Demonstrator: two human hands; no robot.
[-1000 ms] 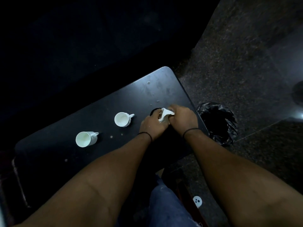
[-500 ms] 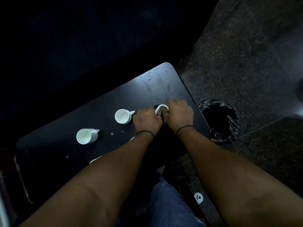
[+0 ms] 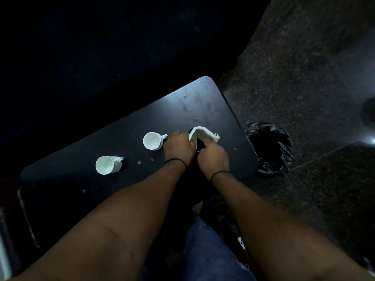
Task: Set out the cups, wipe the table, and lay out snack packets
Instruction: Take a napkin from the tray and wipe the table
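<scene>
Two white cups stand on the black table (image 3: 121, 142): one cup (image 3: 152, 140) near the middle with its handle to the right, another cup (image 3: 106, 164) further left. My left hand (image 3: 178, 146) and my right hand (image 3: 213, 155) are close together just right of the nearer cup. Both grip a white tissue (image 3: 203, 133) that comes out of a dark holder (image 3: 199, 145) between them. The tissue is partly unfolded, spreading to the right above my right hand. The holder is mostly hidden by my hands.
White crumbs and spots are scattered on the table, and a small red speck (image 3: 235, 148) lies near its right edge. A bin lined with a black bag (image 3: 269, 149) stands on the speckled stone floor right of the table. My jeans-clad leg (image 3: 207, 250) is below.
The tissue has been drawn further out and opened wider to the right. My hands have shifted slightly while keeping hold of it.
</scene>
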